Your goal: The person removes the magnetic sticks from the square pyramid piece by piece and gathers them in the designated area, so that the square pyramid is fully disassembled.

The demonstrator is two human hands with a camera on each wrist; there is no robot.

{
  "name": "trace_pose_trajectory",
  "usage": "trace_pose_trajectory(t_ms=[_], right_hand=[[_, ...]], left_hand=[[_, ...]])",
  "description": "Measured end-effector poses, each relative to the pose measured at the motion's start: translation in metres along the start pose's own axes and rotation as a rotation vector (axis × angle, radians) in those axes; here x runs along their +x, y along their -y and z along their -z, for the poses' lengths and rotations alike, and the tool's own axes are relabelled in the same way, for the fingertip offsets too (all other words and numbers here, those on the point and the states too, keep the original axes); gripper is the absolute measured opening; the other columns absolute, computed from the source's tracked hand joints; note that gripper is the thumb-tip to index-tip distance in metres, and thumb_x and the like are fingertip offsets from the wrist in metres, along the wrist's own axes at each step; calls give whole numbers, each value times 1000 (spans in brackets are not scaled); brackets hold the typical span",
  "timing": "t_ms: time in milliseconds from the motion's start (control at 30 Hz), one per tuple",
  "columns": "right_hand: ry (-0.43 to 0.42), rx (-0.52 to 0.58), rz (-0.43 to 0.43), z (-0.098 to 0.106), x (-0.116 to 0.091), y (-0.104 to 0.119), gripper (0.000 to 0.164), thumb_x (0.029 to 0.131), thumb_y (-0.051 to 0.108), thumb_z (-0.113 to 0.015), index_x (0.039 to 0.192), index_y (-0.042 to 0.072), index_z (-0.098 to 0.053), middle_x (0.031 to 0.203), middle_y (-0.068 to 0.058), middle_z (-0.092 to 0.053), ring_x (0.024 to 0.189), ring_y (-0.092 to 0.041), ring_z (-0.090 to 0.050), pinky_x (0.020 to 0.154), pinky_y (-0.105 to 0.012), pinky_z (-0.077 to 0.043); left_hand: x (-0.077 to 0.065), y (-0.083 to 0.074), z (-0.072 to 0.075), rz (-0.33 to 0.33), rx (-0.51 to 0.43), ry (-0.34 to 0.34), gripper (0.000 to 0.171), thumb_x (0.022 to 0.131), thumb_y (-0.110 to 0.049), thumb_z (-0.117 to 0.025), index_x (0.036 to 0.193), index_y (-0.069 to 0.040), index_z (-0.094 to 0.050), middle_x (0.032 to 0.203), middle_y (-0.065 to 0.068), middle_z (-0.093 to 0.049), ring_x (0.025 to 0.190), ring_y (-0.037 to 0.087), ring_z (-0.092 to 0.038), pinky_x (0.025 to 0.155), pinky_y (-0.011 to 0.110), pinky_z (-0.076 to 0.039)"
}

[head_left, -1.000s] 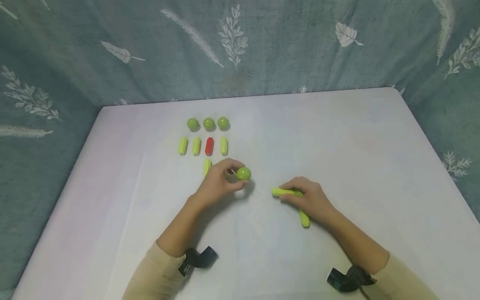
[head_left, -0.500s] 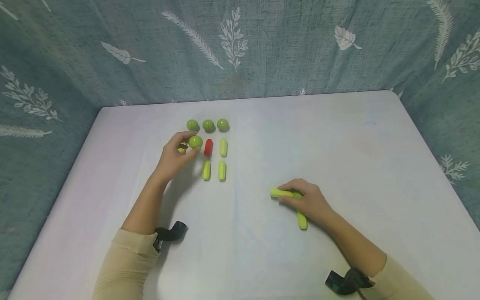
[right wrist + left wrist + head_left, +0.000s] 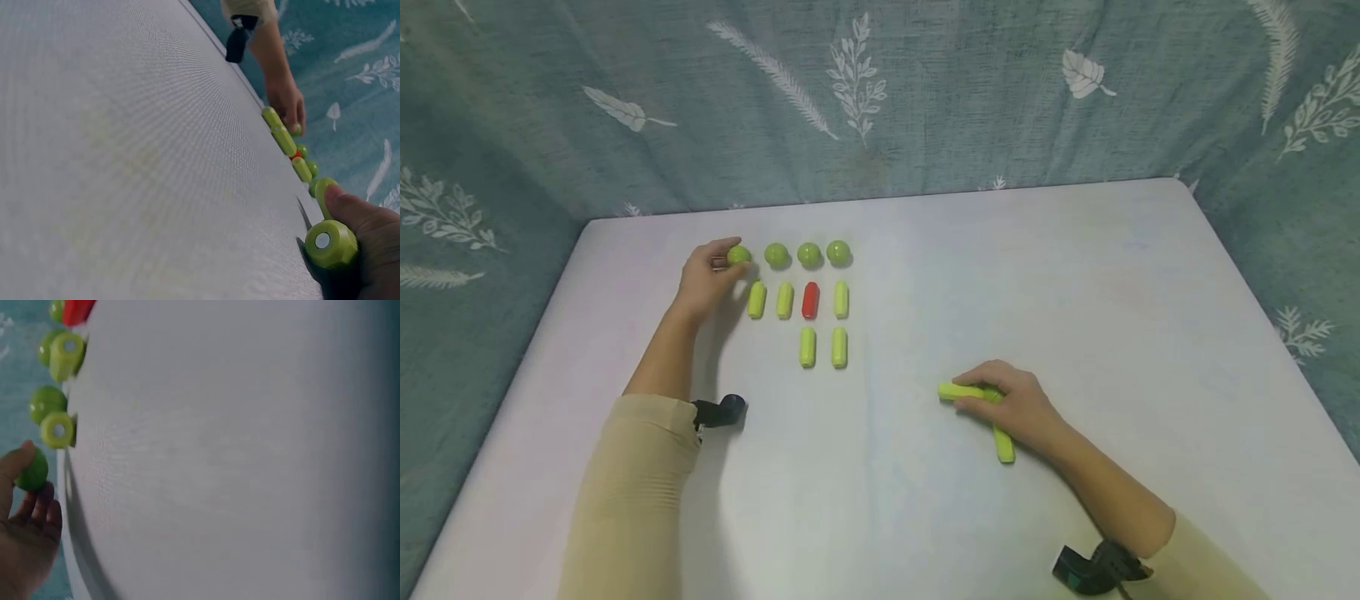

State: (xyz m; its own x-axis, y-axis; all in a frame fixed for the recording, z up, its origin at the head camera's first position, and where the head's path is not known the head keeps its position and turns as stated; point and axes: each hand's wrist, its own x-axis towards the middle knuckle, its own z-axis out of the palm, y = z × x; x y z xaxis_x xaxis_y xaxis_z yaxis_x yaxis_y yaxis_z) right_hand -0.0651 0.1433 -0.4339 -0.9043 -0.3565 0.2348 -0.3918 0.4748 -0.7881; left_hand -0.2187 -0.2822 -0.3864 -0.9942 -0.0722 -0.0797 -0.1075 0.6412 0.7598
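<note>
In the head view my left hand (image 3: 706,275) pinches a green ball (image 3: 739,255) at the left end of a row of 3 other green balls (image 3: 809,255). The left wrist view shows that ball (image 3: 34,470) between thumb and fingertips. My right hand (image 3: 1018,404) grips a yellow-green magnetic rod (image 3: 961,392), thumb on one side and fingers on the other. A second yellow-green rod (image 3: 1004,446) reaches out below the hand toward me, at an angle to the first. A pale disc shows in a rod end (image 3: 329,244) in the right wrist view. The palm hides where the pieces meet.
Below the balls lies a row of yellow-green rods (image 3: 785,300) with one red rod (image 3: 810,300) among them. Two more yellow-green rods (image 3: 807,346) lie nearer me. Everything sits on a white table (image 3: 880,500), with a leaf-patterned green curtain (image 3: 925,108) behind and at the sides.
My left hand has carried the green ball from mid-table to the far left, beside the row of balls, uncovering the rods it hid. The right hand has stayed in place.
</note>
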Motion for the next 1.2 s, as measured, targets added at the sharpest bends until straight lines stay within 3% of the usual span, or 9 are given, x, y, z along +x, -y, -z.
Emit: trace_pose_trajectory(t_ms=[200,433,767,900,1067,1200], right_hand=[[-13,-4,38,-1,0,-2,27,73,12,-80,99,11,-72,95,0,-69,91,-15,-62,76,-24,-49],[-29,6,85,-3,0,-5,27,72,9,-80,98,10,-72,93,-1,-69,89,-14,-62,74,-22,-48],[-14,10,75,-1,-1,-4,26,74,10,-79,99,10,-72,95,0,-70,89,-14,-62,74,-23,-48],[3,16,117,-1,-1,-5,27,77,3,-75,103,8,-70,97,-3,-69,90,-15,-61,75,-22,-48],[9,33,197,-1,-1,-7,35,75,-8,-67,107,6,-67,101,-6,-67,91,-16,-59,74,-23,-47],[-2,55,233,-2,0,-8,35,74,-7,-69,106,6,-68,100,-7,-67,90,-17,-58,73,-23,-46]], left_hand=[[14,6,1,87,-69,8,58,94,-18,-58,146,-10,-33,145,19,-39,133,33,-39,110,45,-30],[17,9,1,84,-105,28,56,94,-13,-58,145,-10,-36,145,20,-39,134,33,-37,111,44,-29],[10,9,3,98,-68,-34,62,91,-20,-62,146,-15,-34,149,14,-36,135,33,-37,110,46,-31],[0,7,5,63,-55,-81,63,90,-19,-63,146,-14,-35,149,10,-37,135,29,-38,109,42,-34],[-21,-3,2,-34,-54,-133,60,88,-15,-66,143,-13,-41,147,8,-40,133,26,-39,107,40,-35],[-46,-17,-8,-184,-34,-127,57,86,-9,-67,138,-6,-45,141,14,-45,130,29,-41,105,43,-36]])
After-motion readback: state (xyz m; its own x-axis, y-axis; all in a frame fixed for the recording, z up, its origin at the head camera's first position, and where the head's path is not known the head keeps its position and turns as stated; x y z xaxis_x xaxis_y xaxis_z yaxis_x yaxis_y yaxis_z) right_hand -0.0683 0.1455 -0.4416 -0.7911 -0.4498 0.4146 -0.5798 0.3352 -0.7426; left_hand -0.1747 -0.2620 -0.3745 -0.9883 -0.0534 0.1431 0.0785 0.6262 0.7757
